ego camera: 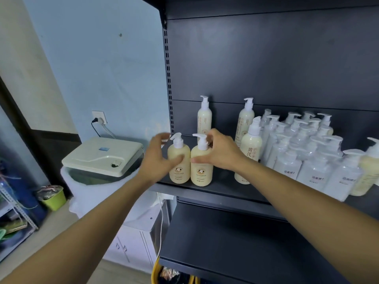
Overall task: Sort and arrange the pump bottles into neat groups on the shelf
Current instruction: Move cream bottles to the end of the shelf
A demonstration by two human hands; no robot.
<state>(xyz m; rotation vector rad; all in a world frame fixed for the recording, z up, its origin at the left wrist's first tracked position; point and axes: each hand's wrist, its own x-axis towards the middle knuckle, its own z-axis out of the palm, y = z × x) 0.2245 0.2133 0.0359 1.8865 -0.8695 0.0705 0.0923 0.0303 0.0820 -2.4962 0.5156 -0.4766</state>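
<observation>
Two short cream pump bottles stand side by side at the front left of the dark shelf (215, 193). My left hand (158, 158) wraps the left short bottle (180, 173) from its left side, thumb on its front, fingers blurred. My right hand (221, 152) holds the right short bottle (202, 173), thumb on its front and fingers behind its neck. Three taller cream bottles stand behind and to the right (204, 119), (245, 121), (251, 148). Several clear white pump bottles (303, 144) crowd the right part of the shelf. A yellowish bottle (367, 173) sits at the far right.
A lower dark shelf (225, 238) juts out beneath. Left of the shelf unit stands a white machine with a cream lid (102, 156), plugged into a wall socket (99, 117). A green bucket (54, 199) and a metal rack (16, 208) are on the floor at left.
</observation>
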